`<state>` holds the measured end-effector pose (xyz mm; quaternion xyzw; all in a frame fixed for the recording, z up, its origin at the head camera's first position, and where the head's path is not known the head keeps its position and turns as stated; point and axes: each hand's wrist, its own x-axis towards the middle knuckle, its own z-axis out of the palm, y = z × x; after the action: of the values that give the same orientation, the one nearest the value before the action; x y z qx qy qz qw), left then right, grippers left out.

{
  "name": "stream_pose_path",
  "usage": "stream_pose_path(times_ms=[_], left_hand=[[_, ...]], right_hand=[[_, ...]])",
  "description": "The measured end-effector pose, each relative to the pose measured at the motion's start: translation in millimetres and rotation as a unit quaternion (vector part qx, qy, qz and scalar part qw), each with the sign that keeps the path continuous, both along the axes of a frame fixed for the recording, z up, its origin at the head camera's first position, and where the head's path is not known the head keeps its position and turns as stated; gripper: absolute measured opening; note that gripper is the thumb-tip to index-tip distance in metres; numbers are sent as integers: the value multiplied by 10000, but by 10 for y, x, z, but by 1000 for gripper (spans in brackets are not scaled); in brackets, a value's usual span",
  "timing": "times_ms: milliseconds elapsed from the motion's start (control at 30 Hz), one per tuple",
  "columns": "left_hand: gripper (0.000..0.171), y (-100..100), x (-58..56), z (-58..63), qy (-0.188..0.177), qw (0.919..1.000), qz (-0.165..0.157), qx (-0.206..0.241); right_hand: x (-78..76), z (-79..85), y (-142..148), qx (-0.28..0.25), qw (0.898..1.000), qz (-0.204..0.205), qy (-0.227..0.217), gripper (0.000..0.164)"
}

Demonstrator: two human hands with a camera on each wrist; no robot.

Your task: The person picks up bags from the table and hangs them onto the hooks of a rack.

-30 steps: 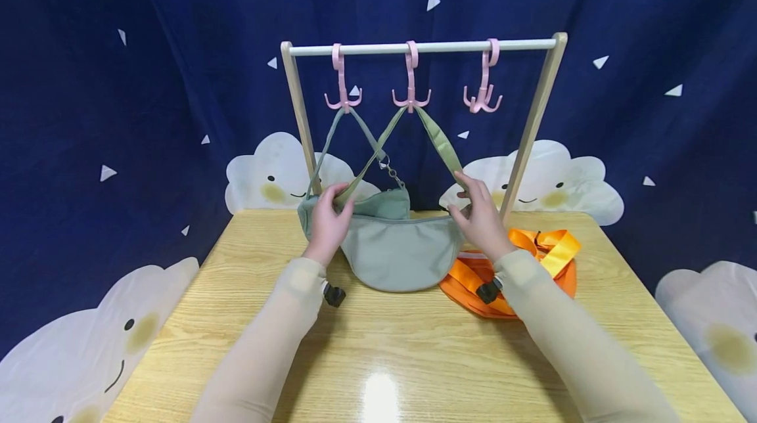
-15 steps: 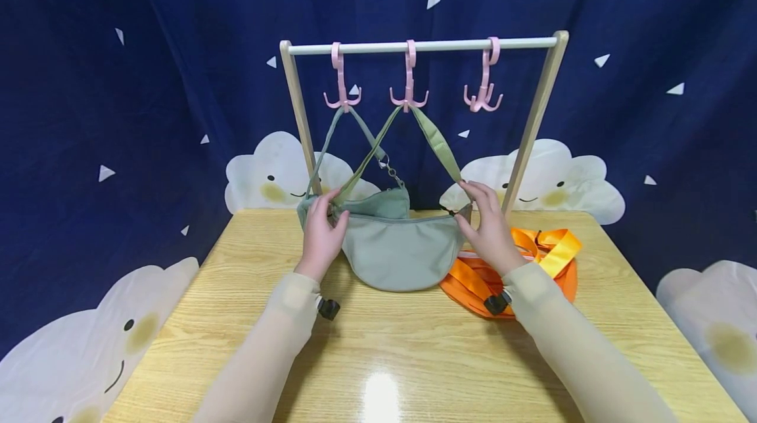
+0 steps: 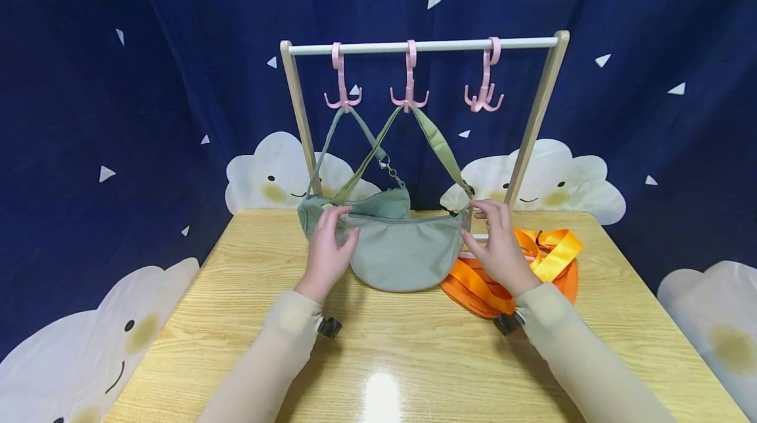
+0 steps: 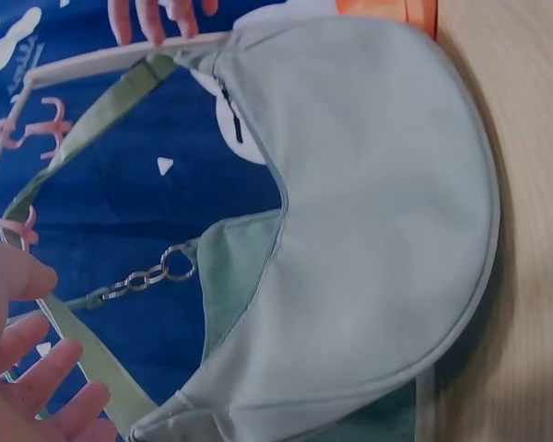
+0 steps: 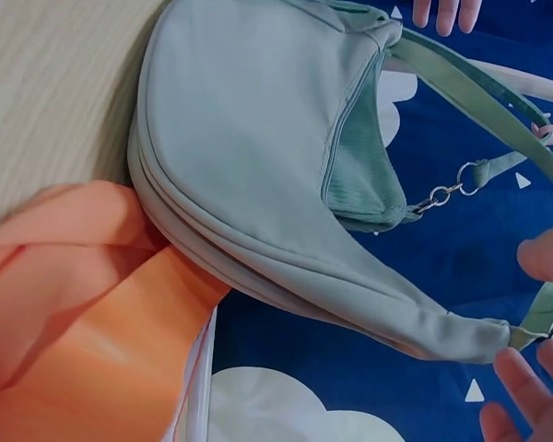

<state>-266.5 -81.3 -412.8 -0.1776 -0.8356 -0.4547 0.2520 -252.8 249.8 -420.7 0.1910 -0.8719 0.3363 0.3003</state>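
Observation:
A grey-green crescent shoulder bag hangs by its light green strap from the middle pink hook. Beside the bag's left end is my left hand, fingers relaxed and thumb apart. My right hand is at the other end, fingertips close to where the strap joins; in the right wrist view its thumb and fingers stand apart with the strap end between them. Behind hangs a darker green bag with a metal chain link, its strap on the left pink hook; the grey-green bag partly hides it.
A rack with a white bar and wooden posts stands at the back of the wooden table. A third pink hook bears nothing. An orange bag with a wide strap lies right of the grey-green bag, partly behind my right forearm.
Both hands have let go of the strap ends and moved slightly down, the right one also outward. The grey-green bag stays hanging; its strap shifted a little left on the hook.

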Motion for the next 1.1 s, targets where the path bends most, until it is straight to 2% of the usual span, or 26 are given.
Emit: stream_pose_path(times_ms=[400, 600, 833, 1100], left_hand=[[37, 139, 247, -84, -212, 9964, -620, -531], [37, 179, 337, -132, -293, 9925, -778, -899], [35, 218, 408, -207, -308, 9864, -1076, -1202], [34, 282, 443, -292, -436, 9779, -1264, -1608]], right_hand=[[212, -50, -22, 208, 9991, 118, -343, 59], [304, -62, -22, 393, 9980, 63, -486, 57], [376, -124, 10, 572, 9977, 57, -347, 49], [454, -194, 100, 745, 9966, 52, -362, 51]])
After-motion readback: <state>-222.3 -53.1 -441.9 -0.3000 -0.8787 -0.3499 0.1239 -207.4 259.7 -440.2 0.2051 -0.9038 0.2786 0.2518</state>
